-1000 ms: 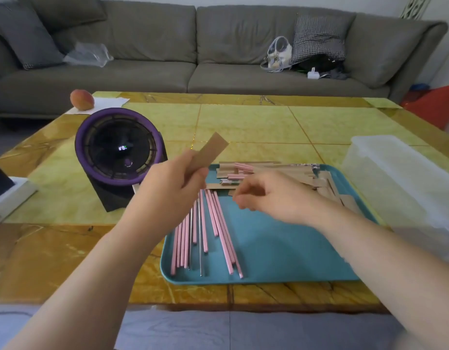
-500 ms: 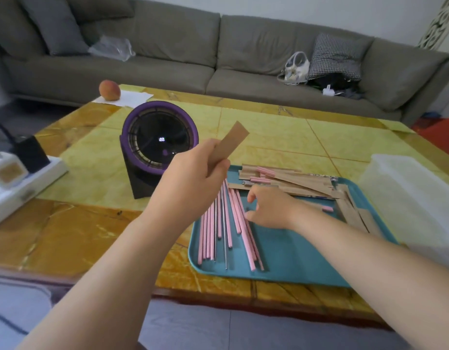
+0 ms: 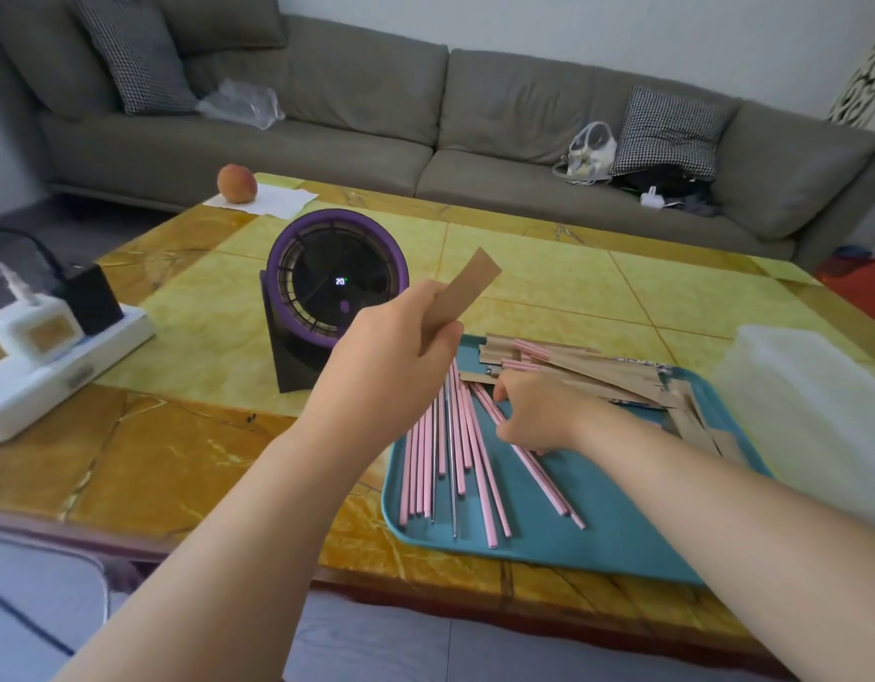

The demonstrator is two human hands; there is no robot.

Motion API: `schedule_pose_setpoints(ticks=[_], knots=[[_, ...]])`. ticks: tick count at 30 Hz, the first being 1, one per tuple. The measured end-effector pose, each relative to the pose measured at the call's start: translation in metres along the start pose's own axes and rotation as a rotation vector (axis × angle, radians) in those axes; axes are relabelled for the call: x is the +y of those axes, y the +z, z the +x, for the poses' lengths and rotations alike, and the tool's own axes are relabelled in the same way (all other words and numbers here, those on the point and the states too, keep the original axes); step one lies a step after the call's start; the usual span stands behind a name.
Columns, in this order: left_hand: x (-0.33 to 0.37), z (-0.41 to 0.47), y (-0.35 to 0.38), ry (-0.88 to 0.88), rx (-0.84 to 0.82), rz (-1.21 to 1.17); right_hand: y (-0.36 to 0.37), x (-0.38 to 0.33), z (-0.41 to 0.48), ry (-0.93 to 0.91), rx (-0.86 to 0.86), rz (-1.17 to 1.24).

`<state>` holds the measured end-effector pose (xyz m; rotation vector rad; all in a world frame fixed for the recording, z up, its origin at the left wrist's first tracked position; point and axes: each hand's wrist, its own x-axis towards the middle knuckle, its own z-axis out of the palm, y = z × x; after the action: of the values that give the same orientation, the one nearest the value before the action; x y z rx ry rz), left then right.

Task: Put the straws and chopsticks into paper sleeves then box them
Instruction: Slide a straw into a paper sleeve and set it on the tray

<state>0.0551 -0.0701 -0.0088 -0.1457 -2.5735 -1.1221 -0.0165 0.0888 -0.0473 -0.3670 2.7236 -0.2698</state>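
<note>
**Right hand now down on the straws, sleeve ready in the left**

Since a second ago the right hand [image 3: 539,411] has dropped from hovering over the tray [image 3: 598,543] to lying low on the pink straws [image 3: 457,465]. The view has also swung, so the tray now sits further to the right.

The straws fan out from under and just left of that hand, running back toward the person. One of them comes out from beneath the palm and points at the near rim. The hand's fingers are curled down over the far ends of the bundle, thumb pointing left. The hand itself hides whether they have closed on a single straw. Two thin metal sticks [image 3: 450,450] lie among the pink ones, just left of the right hand.

Above and left of it, the left hand [image 3: 396,347] is raised off the tray. It pinches a paper sleeve [image 3: 467,287] by its lower end, with the free end tilted up and away.

Just beyond the right hand's knuckles lies the sleeve pile [image 3: 598,371], with pink tips poking out of some. Right of the forearm, off the tray, stands the plastic box [image 3: 809,401]. A fan [image 3: 337,283] sits behind the left hand.

This looks like the sleeving step, with one straw being picked for the held sleeve. The next move calls for parting a single straw from its neighbours, lifting it clear and lining its tip up with the sleeve's mouth. Boxing appears to lie well ahead.
</note>
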Motion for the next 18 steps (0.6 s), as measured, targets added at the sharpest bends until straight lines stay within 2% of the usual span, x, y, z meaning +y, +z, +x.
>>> schedule_pose_setpoints(ticks=[3, 9, 14, 16, 18], knots=[[0.0, 0.001, 0.0, -0.006, -0.001, 0.003, 0.002, 0.002, -0.002, -0.004, 0.001, -0.031], [0.0, 0.001, -0.001, -0.01, -0.018, 0.002, -0.011, 0.017, -0.008, 0.087, -0.253, -0.082], [0.0, 0.0, 0.0, -0.003, -0.019, -0.003, -0.016, 0.034, -0.021, 0.162, -0.387, -0.092], [0.002, 0.0, 0.003, 0.0, -0.028, -0.001, -0.021, 0.042, -0.025, 0.144, -0.366, -0.047], [0.004, 0.0, 0.006, 0.003, -0.035, 0.008, -0.03, 0.046, -0.028, 0.087, -0.262, -0.027]])
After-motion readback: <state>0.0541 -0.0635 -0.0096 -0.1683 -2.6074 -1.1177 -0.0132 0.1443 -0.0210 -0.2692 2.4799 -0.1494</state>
